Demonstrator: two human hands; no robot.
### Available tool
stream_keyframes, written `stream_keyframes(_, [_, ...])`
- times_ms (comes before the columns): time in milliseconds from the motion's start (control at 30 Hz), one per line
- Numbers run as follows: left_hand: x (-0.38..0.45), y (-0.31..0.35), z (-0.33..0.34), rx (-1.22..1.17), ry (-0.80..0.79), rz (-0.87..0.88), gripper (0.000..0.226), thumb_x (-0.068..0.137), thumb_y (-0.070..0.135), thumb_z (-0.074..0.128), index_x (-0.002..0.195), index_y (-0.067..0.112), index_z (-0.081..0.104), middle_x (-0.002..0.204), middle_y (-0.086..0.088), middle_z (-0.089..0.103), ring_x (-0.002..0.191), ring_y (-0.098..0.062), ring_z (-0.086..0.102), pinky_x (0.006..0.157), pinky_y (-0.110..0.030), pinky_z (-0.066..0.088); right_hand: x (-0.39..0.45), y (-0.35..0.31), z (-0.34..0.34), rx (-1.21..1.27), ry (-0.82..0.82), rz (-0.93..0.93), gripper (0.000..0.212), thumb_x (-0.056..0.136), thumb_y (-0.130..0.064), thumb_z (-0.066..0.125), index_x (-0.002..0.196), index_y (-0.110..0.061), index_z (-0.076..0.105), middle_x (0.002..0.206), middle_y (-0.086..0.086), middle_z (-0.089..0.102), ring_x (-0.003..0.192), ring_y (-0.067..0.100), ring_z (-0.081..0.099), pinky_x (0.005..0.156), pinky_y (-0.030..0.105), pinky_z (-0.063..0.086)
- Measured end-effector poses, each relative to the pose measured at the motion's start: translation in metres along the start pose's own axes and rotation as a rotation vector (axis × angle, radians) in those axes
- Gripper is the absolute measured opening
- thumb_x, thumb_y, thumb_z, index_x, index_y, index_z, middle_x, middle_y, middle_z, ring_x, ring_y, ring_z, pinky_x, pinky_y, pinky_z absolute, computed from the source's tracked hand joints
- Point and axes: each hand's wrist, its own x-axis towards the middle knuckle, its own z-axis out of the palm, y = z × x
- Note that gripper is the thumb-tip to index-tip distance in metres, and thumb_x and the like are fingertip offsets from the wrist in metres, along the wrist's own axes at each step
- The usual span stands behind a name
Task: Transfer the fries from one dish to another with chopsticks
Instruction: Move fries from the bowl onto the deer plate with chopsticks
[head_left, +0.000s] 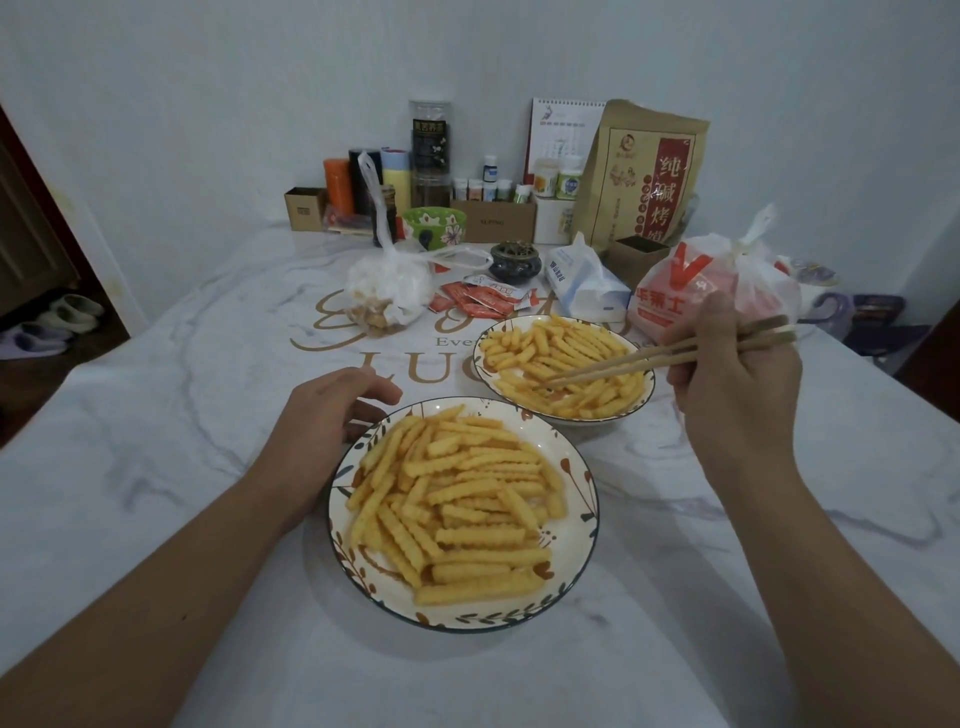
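While the left hand rests relaxed against the near dish rim, the right hand pinches chopsticks, tips among fries in the far dish on the table. Fries look light, stiff, brittle and ridged; gripping one mid-length seems safest.

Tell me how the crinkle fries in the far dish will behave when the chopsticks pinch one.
The fries look thin and straight, so probably stiff and light. Their ridged sides should give the chopsticks some grip. They lie heaped and crossed in the far dish, so lifting one may shift its neighbours.
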Motion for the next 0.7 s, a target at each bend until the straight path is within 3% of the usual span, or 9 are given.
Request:
stream_keyframes(167, [0.001, 0.000, -0.001, -0.010, -0.007, 0.003, 0.035, 0.094, 0.036, 0.058, 0.090, 0.007, 0.078, 0.101, -0.030, 0.071, 0.077, -0.031, 0.066, 0.077, -0.043, 0.053, 0.001, 0.004, 0.000, -0.003, -0.004, 0.070, 0.054, 0.104, -0.049, 0.046, 0.061, -0.030, 0.072, 0.057, -0.002, 0.061, 0.058, 0.012, 0.057, 0.061, 0.038, 0.046])
stream_keyframes(233, [0.001, 0.000, -0.001, -0.016, -0.012, 0.001, 0.038, 0.088, 0.041, 0.059, 0.089, 0.008, 0.078, 0.101, -0.029, 0.072, 0.076, -0.030, 0.066, 0.076, -0.042, 0.053, 0.002, 0.003, 0.000, -0.002, 0.030, 0.075, 0.056, 0.105, -0.048, 0.044, 0.060, -0.028, 0.069, 0.055, -0.005, 0.060, 0.055, 0.010, 0.055, 0.057, 0.032, 0.046])
stream_keyframes(400, [0.002, -0.003, -0.002, -0.026, -0.008, -0.006, 0.033, 0.098, 0.031, 0.057, 0.088, 0.007, 0.077, 0.092, -0.020, 0.072, 0.077, -0.029, 0.065, 0.074, -0.040, 0.052, 0.005, -0.010, -0.002, 0.182, 0.160, 0.171, 0.058, 0.108, -0.044, 0.040, 0.061, -0.020, 0.064, 0.052, -0.003, 0.055, 0.045, 0.010, 0.049, 0.042, 0.022, 0.038])
stream_keyframes(533, [0.002, -0.002, -0.002, -0.040, -0.014, -0.017, 0.035, 0.086, 0.038, 0.060, 0.086, 0.008, 0.078, 0.094, -0.019, 0.072, 0.076, -0.027, 0.065, 0.073, -0.039, 0.052, -0.002, -0.018, 0.002, 0.400, -0.028, 0.276, 0.069, 0.108, -0.043, 0.039, 0.050, -0.021, 0.069, 0.051, 0.002, 0.053, 0.045, 0.015, 0.041, 0.046, 0.028, 0.028])
stream_keyframes(700, [0.001, -0.002, -0.001, -0.030, -0.005, -0.009, 0.033, 0.099, 0.028, 0.055, 0.089, 0.004, 0.076, 0.096, -0.020, 0.072, 0.076, -0.028, 0.065, 0.073, -0.038, 0.052, -0.017, -0.011, 0.017, 0.393, -0.280, 0.241, 0.058, 0.100, -0.048, 0.043, 0.059, -0.016, 0.070, 0.056, 0.011, 0.049, 0.045, 0.020, 0.040, 0.042, 0.027, 0.026])
